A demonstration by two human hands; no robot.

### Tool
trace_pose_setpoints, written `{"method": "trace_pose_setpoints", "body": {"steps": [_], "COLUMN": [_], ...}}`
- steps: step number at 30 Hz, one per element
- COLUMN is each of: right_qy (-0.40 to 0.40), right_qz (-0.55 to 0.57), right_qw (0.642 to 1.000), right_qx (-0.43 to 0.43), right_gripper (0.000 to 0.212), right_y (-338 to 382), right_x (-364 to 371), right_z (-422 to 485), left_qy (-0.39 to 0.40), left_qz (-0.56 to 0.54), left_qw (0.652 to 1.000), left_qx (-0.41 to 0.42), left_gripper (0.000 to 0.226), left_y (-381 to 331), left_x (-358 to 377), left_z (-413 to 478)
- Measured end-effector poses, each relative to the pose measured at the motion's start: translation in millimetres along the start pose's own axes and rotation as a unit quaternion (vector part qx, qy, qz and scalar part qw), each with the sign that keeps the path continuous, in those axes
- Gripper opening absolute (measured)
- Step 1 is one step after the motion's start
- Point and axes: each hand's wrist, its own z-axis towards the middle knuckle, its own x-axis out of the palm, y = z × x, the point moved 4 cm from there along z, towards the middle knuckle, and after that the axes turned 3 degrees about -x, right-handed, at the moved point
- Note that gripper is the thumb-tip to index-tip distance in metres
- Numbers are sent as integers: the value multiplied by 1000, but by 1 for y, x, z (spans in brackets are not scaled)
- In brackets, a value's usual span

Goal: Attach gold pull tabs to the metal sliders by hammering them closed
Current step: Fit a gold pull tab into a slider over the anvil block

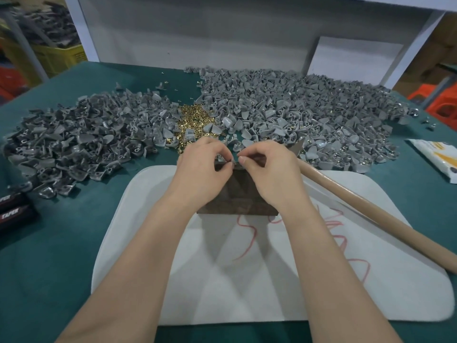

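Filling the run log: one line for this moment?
left hand: pinches part | right hand: pinches part | block: under hands | hammer: lying unused

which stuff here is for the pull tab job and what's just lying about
Job: heap of gold pull tabs, piles of grey metal sliders, dark block, wooden hammer handle, left hand and right hand pinching a small part.
Lying about: white packet, black boxes marked TAPER.

Assembly workshop: heaped grey sliders (284,107).
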Motion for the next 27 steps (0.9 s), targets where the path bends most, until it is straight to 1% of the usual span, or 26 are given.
{"method": "trace_pose_setpoints", "body": {"steps": [9,20,27], "right_qy": [9,-18,-16], "right_qz": [-39,-69,-69], "right_qw": [999,997,997], "right_qx": [-12,-3,31], "right_gripper": [5,7,9], "right_y": [5,8,4], "right_x": [1,0,2], "right_z": [-1,-4,-3], "left_qy": [-8,-6,-9], "left_qz": [0,3,7], "left_qw": [1000,1000,1000], "left_qx": [-2,9,15], "left_gripper": [4,2,1], "left_y": [1,-1,-1], "left_x": [1,1,2], "left_z": [0,0,0]}}
